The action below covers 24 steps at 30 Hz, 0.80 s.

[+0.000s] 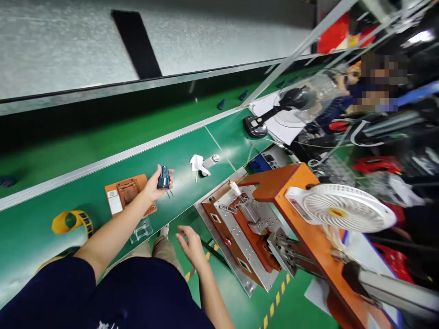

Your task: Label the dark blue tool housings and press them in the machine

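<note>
My left hand [152, 185] is closed around a small dark blue housing with a black base [164, 178], held above the green bench. Two thin dark leads stick out below it. Beneath my left forearm lies an orange-brown fixture block [128, 194] with a recessed middle and a white label. Beside it sits a clear plastic piece [141, 230], partly behind the arm. My right hand [191, 246] hangs in front of the bench edge, its fingers loosely bent and apart, with nothing visible in them. A grey cylinder [210, 161] with white tissue [197, 163] lies on the bench.
To the right stands an orange-framed press machine [254, 219] with a white fan [339, 208] on it. A yellow tape roll [68, 222] is at left. A black desk fan [255, 126] and papers are farther back. A co-worker [343, 100] is at the far right.
</note>
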Tool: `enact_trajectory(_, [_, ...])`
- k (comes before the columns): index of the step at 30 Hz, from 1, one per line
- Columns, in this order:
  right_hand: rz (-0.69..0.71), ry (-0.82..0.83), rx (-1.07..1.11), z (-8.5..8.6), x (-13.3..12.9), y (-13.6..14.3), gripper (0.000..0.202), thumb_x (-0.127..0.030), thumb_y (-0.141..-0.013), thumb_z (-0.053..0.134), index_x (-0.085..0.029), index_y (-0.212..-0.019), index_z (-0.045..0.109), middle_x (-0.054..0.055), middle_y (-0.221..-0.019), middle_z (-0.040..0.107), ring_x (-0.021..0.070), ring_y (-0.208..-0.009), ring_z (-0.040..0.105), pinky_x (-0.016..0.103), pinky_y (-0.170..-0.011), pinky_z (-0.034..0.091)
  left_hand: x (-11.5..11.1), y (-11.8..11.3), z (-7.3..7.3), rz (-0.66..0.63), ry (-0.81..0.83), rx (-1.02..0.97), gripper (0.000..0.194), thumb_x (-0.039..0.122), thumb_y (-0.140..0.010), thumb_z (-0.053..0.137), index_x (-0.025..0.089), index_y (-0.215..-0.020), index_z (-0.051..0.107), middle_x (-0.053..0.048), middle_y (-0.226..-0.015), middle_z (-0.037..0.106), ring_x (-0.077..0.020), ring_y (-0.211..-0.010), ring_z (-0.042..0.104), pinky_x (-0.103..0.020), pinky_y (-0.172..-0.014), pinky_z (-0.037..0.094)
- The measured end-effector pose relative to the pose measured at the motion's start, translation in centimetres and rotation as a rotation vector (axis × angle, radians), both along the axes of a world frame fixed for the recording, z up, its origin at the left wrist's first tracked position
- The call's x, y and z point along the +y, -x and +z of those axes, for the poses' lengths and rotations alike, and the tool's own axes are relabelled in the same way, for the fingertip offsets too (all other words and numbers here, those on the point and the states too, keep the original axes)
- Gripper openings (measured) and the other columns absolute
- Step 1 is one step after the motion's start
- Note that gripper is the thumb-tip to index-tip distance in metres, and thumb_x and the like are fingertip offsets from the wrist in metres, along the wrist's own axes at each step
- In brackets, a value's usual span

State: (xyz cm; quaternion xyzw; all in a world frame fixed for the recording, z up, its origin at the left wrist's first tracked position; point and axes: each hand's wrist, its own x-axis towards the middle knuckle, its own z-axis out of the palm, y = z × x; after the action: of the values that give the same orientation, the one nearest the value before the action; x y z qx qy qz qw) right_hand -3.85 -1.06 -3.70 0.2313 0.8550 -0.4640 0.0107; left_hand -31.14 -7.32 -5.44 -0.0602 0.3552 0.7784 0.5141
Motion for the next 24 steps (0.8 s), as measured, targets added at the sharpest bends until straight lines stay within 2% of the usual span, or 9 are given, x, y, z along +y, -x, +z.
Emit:
enact_trajectory(2, [0.051, 0.054, 0.044, 0.1, 1.2, 2.3, 0.023, -0.03, -0.095, 0.055, -0.019, -0.108, 0.071, 0.01, -0.1, 0.074, 0.0235, -0.089, 0.072, 0.038, -0.082, 0.059, -2.5, -1.5, 1.1, 0.054, -0.057, -0.097, 0.058, 0.067, -0.091, 0.054, 0.011, -0.105, 0.066, -0.004, -0.073, 0.062, -0.013, -0.057, 0.059, -0.025, -0.051, 0.05])
enact_trajectory(5, [0.127, 0.138, 0.104, 0.5, 2.3, 6.3, 0.026, -0.036, -0.098, 0.053, -0.02, -0.111, 0.069, 0.009, -0.103, 0.073, 0.0221, -0.093, 0.07, 0.038, -0.089, 0.058, -5.2, -3.8, 2.1, 0.112, -0.031, -0.077, 0.056, 0.064, -0.091, 0.055, 0.011, -0.105, 0.067, -0.004, -0.072, 0.063, -0.0144, -0.055, 0.06, -0.026, -0.048, 0.05])
enact_trajectory(7, [0.194, 0.184, 0.184, 0.9, 2.5, 9.1, 0.031, -0.039, -0.097, 0.056, -0.022, -0.121, 0.065, 0.01, -0.113, 0.07, 0.0232, -0.102, 0.068, 0.04, -0.093, 0.057, -6.6, -5.2, 2.3, 0.163, 0.018, -0.055, 0.055, 0.065, -0.091, 0.056, 0.012, -0.105, 0.067, -0.004, -0.072, 0.065, -0.0151, -0.055, 0.062, -0.027, -0.048, 0.051])
enact_trajectory(11, [0.537, 0.161, 0.338, 1.7, 1.9, 13.4, 0.084, -0.041, -0.081, 0.078, -0.025, -0.153, 0.036, 0.016, -0.15, 0.045, 0.0321, -0.141, 0.044, 0.051, -0.112, 0.046, -7.9, -8.0, 2.1, 0.286, 0.19, -0.055, 0.056, 0.067, -0.087, 0.06, 0.014, -0.101, 0.068, -0.005, -0.072, 0.068, -0.0146, -0.052, 0.062, -0.026, -0.046, 0.05])
enact_trajectory(13, [0.731, 0.134, 0.309, 1.5, 1.3, 14.4, 0.101, -0.037, -0.075, 0.082, -0.024, -0.158, 0.026, 0.017, -0.156, 0.037, 0.0337, -0.146, 0.036, 0.053, -0.118, 0.039, -8.3, -9.3, 1.6, 0.347, 0.321, -0.085, 0.055, 0.068, -0.085, 0.063, 0.014, -0.096, 0.068, -0.005, -0.07, 0.068, -0.0143, -0.05, 0.061, -0.025, -0.046, 0.05])
enact_trajectory(17, [0.924, 0.168, 0.264, -0.6, 0.0, 15.8, 0.101, -0.031, -0.071, 0.08, -0.022, -0.157, 0.026, 0.018, -0.153, 0.043, 0.0342, -0.142, 0.043, 0.052, -0.116, 0.041, -9.5, -11.9, 0.4, 0.485, 0.475, -0.124, 0.061, 0.075, -0.082, 0.06, 0.015, -0.089, 0.067, -0.004, -0.065, 0.066, -0.014, -0.049, 0.06, -0.025, -0.047, 0.05])
enact_trajectory(20, [0.928, 0.191, 0.3, -3.0, -1.0, 18.3, 0.096, -0.032, -0.071, 0.079, -0.02, -0.154, 0.031, 0.019, -0.151, 0.045, 0.0341, -0.141, 0.044, 0.052, -0.117, 0.04, -11.2, -14.3, -0.3, 0.451, 0.552, -0.101, 0.076, 0.086, -0.081, 0.042, 0.015, -0.09, 0.066, -0.003, -0.06, 0.062, -0.0121, -0.042, 0.052, -0.023, -0.039, 0.038])
enact_trajectory(22, [0.887, 0.181, 0.32, -4.7, -1.7, 20.8, 0.092, -0.032, -0.073, 0.078, -0.018, -0.152, 0.033, 0.02, -0.151, 0.045, 0.0337, -0.142, 0.042, 0.053, -0.119, 0.037, -12.5, -16.2, -0.9, 0.437, 0.71, -0.009, 0.078, 0.086, -0.084, 0.035, 0.015, -0.092, 0.065, -0.001, -0.058, 0.058, -0.0108, -0.041, 0.047, -0.022, -0.038, 0.031])
enact_trajectory(24, [0.871, 0.138, 0.308, -6.2, -2.4, 23.5, 0.091, -0.03, -0.073, 0.078, -0.013, -0.151, 0.034, 0.021, -0.15, 0.045, 0.0347, -0.141, 0.042, 0.053, -0.119, 0.035, -13.9, -18.1, -1.7, 0.522, 0.985, 0.189, 0.066, 0.077, -0.09, 0.04, 0.017, -0.097, 0.065, 0.0, -0.064, 0.057, -0.0119, -0.05, 0.051, -0.023, -0.046, 0.039])
